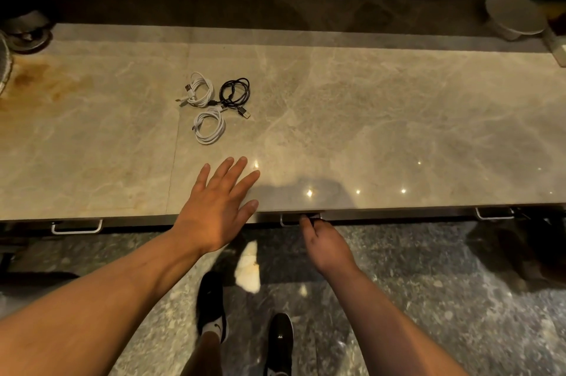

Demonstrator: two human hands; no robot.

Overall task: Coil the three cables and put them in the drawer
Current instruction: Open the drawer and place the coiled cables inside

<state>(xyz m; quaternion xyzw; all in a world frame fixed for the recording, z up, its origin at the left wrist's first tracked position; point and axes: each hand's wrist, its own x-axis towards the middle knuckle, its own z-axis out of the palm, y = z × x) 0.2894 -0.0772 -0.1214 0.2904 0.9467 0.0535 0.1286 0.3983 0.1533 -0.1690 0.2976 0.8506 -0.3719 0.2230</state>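
Three coiled cables lying on the marble counter (367, 118), left of centre, in a tight cluster: far white cable (199, 93) on the left, black cable (235, 94) just beside it on the right with a plug trailing near-right, near white cable (210, 125) just below the pair; black coil's loose end running between the two white ones, touching or nearly so. Drawer front under the near counter edge, shut as far as can be told, marked by a metal handle (298, 220) at centre. Right hand (324, 244) at that handle, fingers curled around or under the bar; exact grip hidden by the counter lip. Left hand (219, 207) flat over the near edge of the counter, fingers spread and empty, well apart from the cables. Two further handles along the same edge: one far left (76, 227), one far right (494, 213). Round grey stand (514, 12) at far right. Rust-coloured stain (36, 78) at far left. Speckled dark floor (428, 299) below, with two black shoes (211, 305).
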